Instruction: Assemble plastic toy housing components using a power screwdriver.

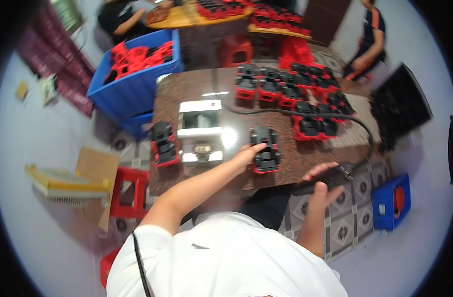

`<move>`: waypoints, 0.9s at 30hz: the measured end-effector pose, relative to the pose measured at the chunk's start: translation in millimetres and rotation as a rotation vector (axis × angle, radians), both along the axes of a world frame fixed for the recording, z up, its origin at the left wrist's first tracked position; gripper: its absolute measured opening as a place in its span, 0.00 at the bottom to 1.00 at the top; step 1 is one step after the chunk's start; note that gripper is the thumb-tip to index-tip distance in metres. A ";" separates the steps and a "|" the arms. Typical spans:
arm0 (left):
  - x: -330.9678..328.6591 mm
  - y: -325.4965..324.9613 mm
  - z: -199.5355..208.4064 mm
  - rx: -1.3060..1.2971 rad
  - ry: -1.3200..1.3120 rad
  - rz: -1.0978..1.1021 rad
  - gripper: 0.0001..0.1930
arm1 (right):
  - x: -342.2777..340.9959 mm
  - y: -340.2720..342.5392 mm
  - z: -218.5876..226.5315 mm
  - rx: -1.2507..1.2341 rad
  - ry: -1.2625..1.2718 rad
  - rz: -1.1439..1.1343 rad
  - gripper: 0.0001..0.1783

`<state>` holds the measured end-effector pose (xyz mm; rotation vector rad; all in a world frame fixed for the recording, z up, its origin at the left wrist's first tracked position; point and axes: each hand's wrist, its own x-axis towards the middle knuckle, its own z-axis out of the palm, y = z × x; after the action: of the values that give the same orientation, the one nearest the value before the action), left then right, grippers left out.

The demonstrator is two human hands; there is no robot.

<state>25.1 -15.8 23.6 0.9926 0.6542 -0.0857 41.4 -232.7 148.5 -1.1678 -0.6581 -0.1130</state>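
Note:
My left hand (248, 154) grips the near left side of a toy car (266, 158), a finger lying across its black underside. The car's red body shows at its edges; it rests on the brown stone table (206, 173). At the table's front right edge, my right hand (328, 184) is wrapped loosely around a black corded tool (310, 185), apparently an electric screwdriver. Its tip is too dark to make out. A thick black cable (357, 119) loops from it over the table. Another toy car (163, 143) lies at the left, black side up.
Several black-and-red toy cars (305, 84) stand in rows at the table's far right. A white box (200, 119) sits left of centre. A blue crate (132, 94) holds red parts. Two other people (120, 22) are farther off. A red stool (130, 193) stands at left.

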 end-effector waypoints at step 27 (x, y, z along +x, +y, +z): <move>-152.2 288.3 69.5 0.998 0.155 -0.320 0.34 | 183.5 111.5 -131.1 -1.165 -0.008 0.041 0.41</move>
<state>-127.1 272.4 93.2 2.0682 0.6753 -0.1205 224.9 -121.2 17.4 -2.2624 -0.7666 0.3542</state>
